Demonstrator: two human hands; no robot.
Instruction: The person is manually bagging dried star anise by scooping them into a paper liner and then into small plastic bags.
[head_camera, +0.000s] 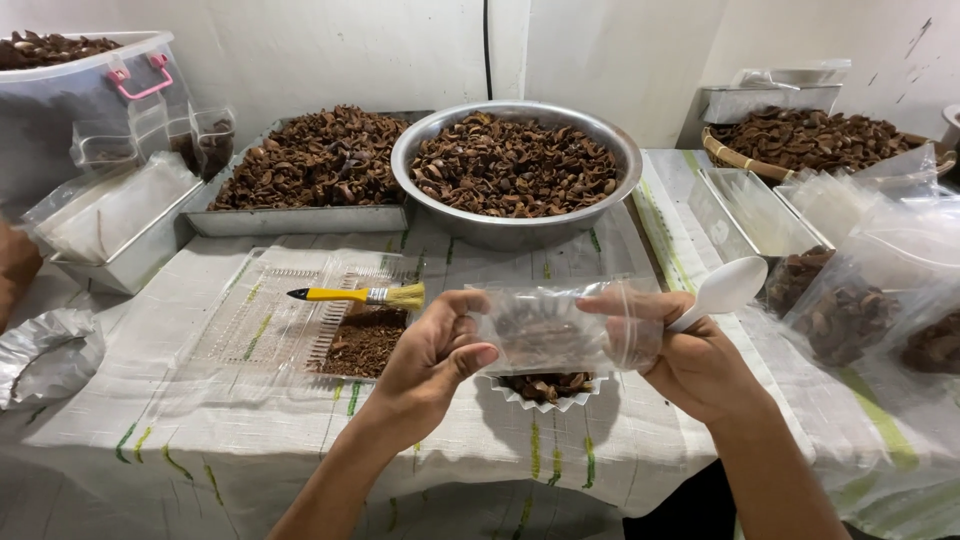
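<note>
Both my hands hold a small clear plastic bag (560, 330) with brown shell pieces inside, above the table's front edge. My left hand (432, 358) pinches the bag's left side. My right hand (690, 362) grips its right side and also holds a white plastic spoon (728, 288) whose bowl points up and right. Just below the bag sits a small white fluted cup (545, 392) filled with the same brown pieces.
A large metal bowl (520, 232) and a metal tray (300, 218) of brown shells stand behind. A yellow-handled brush (360, 294) lies on a clear plastic tray (260, 325) with brown crumbs. Filled bags (860, 300) and metal tins crowd the right; a plastic bin (80, 90) stands far left.
</note>
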